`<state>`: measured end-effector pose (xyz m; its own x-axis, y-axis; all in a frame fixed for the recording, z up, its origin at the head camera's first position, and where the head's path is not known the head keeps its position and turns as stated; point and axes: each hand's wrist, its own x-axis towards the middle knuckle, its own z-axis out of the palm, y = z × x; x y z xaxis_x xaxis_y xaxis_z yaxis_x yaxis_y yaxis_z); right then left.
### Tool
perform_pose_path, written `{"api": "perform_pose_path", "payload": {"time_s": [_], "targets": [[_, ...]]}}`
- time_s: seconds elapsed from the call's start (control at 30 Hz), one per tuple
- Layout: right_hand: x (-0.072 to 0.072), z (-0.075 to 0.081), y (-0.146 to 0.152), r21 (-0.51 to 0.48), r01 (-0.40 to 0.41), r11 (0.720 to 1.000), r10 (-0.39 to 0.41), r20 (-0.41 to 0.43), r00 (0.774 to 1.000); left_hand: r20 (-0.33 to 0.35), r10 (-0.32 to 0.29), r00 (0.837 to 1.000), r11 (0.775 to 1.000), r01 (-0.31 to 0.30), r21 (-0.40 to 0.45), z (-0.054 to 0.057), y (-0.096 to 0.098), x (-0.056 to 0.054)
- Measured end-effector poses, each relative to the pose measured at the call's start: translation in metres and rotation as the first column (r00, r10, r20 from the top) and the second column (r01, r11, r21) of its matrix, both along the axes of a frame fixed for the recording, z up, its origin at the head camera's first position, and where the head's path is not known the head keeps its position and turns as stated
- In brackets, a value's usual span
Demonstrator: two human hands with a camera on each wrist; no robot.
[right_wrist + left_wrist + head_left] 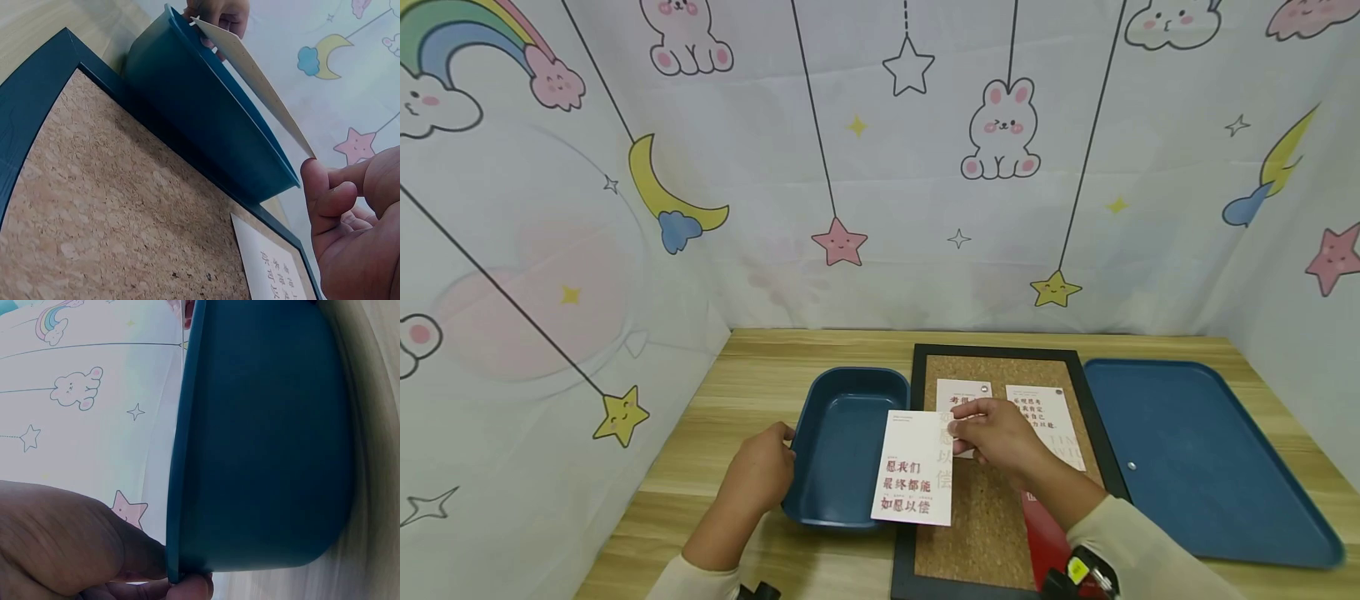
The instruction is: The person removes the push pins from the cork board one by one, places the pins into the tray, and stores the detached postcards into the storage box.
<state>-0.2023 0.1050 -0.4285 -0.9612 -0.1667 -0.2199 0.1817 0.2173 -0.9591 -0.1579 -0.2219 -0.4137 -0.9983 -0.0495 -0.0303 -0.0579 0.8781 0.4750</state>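
Here we have the right hand, its grip pinching the white card at the upper right edge, thumb and fingers together on it. We see that card spanning the blue bin's right rim and the black frame, its lower left corner over the bin; we can't tell whether it touches the rim. Over on the left, our left hand has its grip clamped on the bin's left rim. There's room inside the bin, left of the card, and a broad stretch of bare cork below it. Tighter on the right: two cards sit pinned near the board's top, a red piece lies partly under our forearm, and the blue tray runs just beside the frame, one silver pin near its left edge. Left of the bin, we've bare table.
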Motion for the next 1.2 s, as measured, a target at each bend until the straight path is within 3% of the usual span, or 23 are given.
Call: {"api": "perform_pose_path", "payload": {"time_s": [1.2], "targets": [[-0.008,-0.003,-0.026,0.000,-0.012,1.000,0.012,0.007,1.000,-0.010,-0.007,1.000,1.000,0.007,0.009,-0.002,-0.002,0.000]]}}
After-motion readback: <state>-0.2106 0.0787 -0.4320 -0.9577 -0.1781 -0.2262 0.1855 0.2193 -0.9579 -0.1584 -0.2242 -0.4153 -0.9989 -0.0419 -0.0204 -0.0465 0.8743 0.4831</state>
